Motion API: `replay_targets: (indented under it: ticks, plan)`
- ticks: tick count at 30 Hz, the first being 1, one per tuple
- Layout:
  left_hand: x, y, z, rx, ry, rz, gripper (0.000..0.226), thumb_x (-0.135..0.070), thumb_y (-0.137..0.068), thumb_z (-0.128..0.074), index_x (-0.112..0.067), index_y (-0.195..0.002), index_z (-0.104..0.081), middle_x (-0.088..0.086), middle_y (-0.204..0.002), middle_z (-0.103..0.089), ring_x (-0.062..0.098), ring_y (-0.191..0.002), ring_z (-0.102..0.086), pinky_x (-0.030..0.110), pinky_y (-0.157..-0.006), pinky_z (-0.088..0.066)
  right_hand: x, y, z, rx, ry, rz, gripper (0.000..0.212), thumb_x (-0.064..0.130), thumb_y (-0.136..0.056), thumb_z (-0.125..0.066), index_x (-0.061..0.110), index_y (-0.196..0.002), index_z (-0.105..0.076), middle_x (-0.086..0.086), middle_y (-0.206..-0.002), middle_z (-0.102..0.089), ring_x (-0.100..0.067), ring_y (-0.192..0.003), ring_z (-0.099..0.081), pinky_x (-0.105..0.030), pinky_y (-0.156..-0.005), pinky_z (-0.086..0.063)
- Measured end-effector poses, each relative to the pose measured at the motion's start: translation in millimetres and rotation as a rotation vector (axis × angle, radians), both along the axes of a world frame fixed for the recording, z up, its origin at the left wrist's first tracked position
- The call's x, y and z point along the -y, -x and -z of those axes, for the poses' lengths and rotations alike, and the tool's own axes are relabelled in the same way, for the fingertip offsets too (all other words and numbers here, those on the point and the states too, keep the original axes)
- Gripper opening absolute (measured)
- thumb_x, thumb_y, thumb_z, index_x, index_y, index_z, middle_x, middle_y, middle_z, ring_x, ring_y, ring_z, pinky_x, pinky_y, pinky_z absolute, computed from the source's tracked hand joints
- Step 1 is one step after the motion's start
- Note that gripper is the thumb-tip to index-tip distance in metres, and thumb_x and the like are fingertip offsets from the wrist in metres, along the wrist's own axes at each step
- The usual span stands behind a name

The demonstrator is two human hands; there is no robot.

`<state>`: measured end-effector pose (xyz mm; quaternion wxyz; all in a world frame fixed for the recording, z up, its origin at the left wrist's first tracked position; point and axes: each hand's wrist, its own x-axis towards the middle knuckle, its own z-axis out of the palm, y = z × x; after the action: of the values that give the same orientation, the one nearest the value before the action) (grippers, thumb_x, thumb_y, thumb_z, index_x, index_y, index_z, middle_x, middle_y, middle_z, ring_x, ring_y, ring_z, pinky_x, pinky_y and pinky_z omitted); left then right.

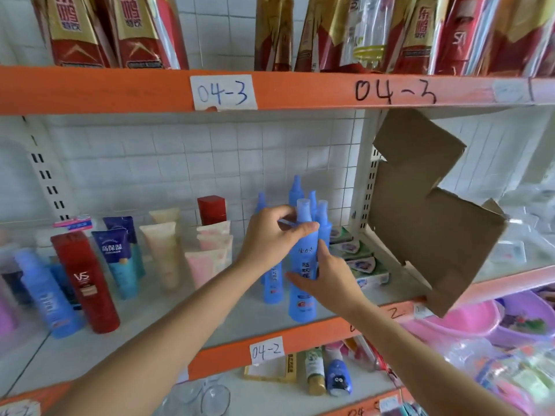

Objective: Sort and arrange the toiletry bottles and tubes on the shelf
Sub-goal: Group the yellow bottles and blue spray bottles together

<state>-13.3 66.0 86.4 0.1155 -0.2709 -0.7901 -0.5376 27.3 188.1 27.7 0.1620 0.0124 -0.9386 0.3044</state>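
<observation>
- Head view: both of the person's hands are on one blue spray bottle (304, 265) standing upright near the front edge of the middle shelf (240, 316).
- The left hand (271, 235) has its grip around the bottle's upper part, thumb across the neck just under the cap, fingers curled behind.
- The right hand (326, 274) grips the bottle lower down from the right, thumb across the label and fingers wrapped around the far side.
- Just behind and beside it stand more blue spray bottles (322, 217) in a tight cluster, upright, caps pointing up; one (271, 283) stands just left of the held bottle, partly hidden by the left wrist.
- To the right of the cluster, green and white boxes (363, 265) lie stacked flat against the shelf upright.
- To the left stand pink tubes (207, 262), cream tubes (163, 250) and teal and navy tubes (118, 259) on their caps, with a red box (211, 210) behind them.
- Further left a red VS bottle (85, 280) leans, with a light blue bottle (45, 292) just beside it, also tilted.
- A folded cardboard piece (426, 211) hangs at the right end of the shelf, by the upright.
- The orange shelf rail above carries a paper label reading 04-3 (223, 93); the rail below carries one reading 04-2 (266, 351).
</observation>
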Motion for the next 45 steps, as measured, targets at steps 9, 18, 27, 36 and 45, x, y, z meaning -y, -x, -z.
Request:
replay_targets:
  ticks: [9,18,27,36,45]
  plan:
    - [0,26,5,0.051,-0.065,0.044,0.005,-0.009,-0.086,-0.063,-0.008,-0.087,-0.067,0.008,-0.079,-0.069,0.017,-0.077,-0.069,0.024,-0.069,-0.058,-57,5,15,0.006,0.107,0.128,0.050,0.039,-0.079,-0.069,0.011,-0.111,-0.043,-0.006,-0.095,-0.068,-0.025,-0.082,-0.066,-0.045,-0.071,-0.054]
    - [-25,81,-8,-0.091,0.149,-0.123,0.012,-0.014,-0.086,-0.063,-0.009,-0.095,-0.069,0.000,-0.090,-0.070,0.008,-0.079,-0.062,0.008,-0.074,-0.048,-65,19,32,0.059,0.156,0.147,0.054,0.039,-0.081,-0.065,0.013,-0.121,-0.039,-0.006,-0.097,-0.068,-0.023,-0.083,-0.066,-0.044,-0.071,-0.055]
    - [-66,146,-26,0.017,0.613,0.029,0.027,-0.028,-0.075,-0.075,-0.012,-0.095,-0.067,-0.005,-0.082,-0.064,0.010,-0.079,-0.056,0.012,-0.060,-0.039,-69,26,43,0.031,0.125,0.087,0.060,0.045,-0.082,-0.062,0.020,-0.130,-0.034,0.003,-0.092,-0.070,-0.016,-0.076,-0.068,-0.037,-0.066,-0.056]
    - [-69,178,-30,-0.003,0.611,-0.026,0.030,-0.021,-0.070,-0.079,0.005,-0.077,-0.066,0.022,-0.071,-0.064,0.019,-0.061,-0.055,0.035,-0.067,-0.053,-72,27,50,-0.008,0.154,0.024,0.055,0.045,-0.084,-0.059,0.024,-0.128,-0.034,0.008,-0.093,-0.069,-0.010,-0.072,-0.070,-0.033,-0.065,-0.057]
    - [-71,188,-24,0.039,0.553,-0.061,0.031,-0.018,-0.072,-0.078,0.006,-0.087,-0.065,0.015,-0.077,-0.061,0.021,-0.068,-0.058,0.039,-0.076,-0.054,-75,28,55,-0.010,0.200,0.009,0.052,0.046,-0.084,-0.059,0.027,-0.126,-0.035,0.015,-0.094,-0.066,-0.005,-0.072,-0.069,-0.031,-0.064,-0.057]
